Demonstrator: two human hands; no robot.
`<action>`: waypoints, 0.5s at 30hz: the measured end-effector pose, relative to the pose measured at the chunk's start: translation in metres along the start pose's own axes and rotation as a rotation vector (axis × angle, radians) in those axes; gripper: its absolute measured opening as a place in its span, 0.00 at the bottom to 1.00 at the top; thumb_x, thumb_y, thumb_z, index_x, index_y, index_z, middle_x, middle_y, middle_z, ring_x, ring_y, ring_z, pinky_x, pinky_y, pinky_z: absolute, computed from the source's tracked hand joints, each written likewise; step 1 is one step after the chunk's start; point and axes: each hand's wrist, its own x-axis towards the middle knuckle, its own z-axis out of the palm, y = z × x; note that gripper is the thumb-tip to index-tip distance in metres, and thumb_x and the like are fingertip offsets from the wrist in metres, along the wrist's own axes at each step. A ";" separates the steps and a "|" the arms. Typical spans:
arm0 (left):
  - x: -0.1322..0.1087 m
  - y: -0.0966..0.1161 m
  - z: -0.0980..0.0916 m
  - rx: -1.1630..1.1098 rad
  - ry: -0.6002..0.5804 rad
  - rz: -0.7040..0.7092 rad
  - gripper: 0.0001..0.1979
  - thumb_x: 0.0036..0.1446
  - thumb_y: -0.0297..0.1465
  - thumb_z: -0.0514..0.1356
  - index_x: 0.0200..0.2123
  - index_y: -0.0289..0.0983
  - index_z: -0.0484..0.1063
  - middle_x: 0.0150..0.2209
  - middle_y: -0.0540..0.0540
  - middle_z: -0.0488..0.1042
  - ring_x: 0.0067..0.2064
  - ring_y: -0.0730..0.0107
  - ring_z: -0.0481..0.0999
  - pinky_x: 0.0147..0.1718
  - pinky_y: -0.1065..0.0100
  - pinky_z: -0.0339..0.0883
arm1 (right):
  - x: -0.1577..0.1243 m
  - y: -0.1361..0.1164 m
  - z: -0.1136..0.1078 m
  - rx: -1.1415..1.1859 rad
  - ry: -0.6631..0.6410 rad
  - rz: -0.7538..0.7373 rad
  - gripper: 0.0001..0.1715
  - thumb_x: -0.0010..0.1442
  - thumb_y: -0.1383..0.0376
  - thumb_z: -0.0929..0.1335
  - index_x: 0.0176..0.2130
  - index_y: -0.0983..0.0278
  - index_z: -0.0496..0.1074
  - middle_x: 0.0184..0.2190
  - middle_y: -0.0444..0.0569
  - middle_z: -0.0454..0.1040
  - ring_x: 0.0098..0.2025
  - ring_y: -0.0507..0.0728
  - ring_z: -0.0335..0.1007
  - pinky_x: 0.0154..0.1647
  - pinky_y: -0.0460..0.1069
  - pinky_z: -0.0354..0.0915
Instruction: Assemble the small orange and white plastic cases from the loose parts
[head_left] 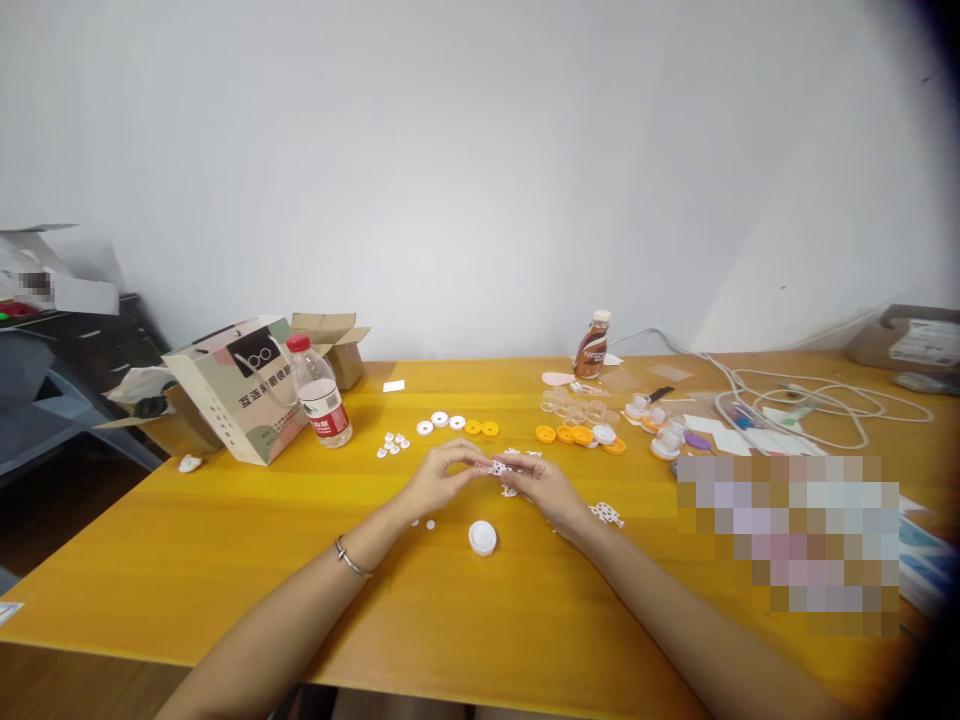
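Over the middle of the table, my left hand (444, 478) and my right hand (553, 494) meet with their fingertips closed around a small white openwork plastic piece (499, 467). Similar white pieces lie just behind and under my right fingers, partly hidden. Another white openwork piece (606, 515) rests right of my right wrist. Nearer to me sits a round white cap (482, 538), with a tiny white disc (430, 524) to its left. Beyond my left hand are several small white pegged parts (393, 445), a row of white rings (440, 420) and yellow rings (481, 428).
Orange caps (574, 435) and clear rings (577, 408) lie at back right, before a brown drink bottle (592, 345). White cables (795, 400) tangle farther right. A red-capped water bottle (319, 395), a paper bag (251, 400) and a cardboard box (341, 350) stand left.
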 end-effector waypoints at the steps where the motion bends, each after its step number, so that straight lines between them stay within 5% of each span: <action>1: 0.000 0.000 0.001 0.017 0.016 0.034 0.09 0.52 0.32 0.57 0.32 0.34 0.73 0.34 0.44 0.72 0.37 0.70 0.72 0.40 0.67 0.65 | -0.001 -0.001 0.001 0.014 -0.018 0.011 0.18 0.41 0.61 0.71 0.36 0.61 0.74 0.38 0.48 0.75 0.40 0.57 0.69 0.44 0.52 0.62; 7: 0.000 -0.002 0.004 0.113 0.042 0.058 0.09 0.54 0.32 0.54 0.32 0.34 0.73 0.33 0.44 0.71 0.36 0.71 0.70 0.38 0.68 0.64 | 0.000 0.001 0.001 -0.019 0.063 0.001 0.16 0.41 0.61 0.71 0.35 0.61 0.74 0.37 0.48 0.75 0.40 0.57 0.69 0.45 0.53 0.61; 15: -0.005 0.014 -0.016 0.280 -0.387 -0.004 0.15 0.49 0.36 0.59 0.41 0.38 0.69 0.37 0.46 0.70 0.37 0.71 0.69 0.38 0.71 0.62 | 0.001 0.000 -0.003 -0.071 0.120 -0.015 0.16 0.43 0.62 0.69 0.36 0.61 0.73 0.36 0.48 0.75 0.40 0.57 0.69 0.44 0.52 0.62</action>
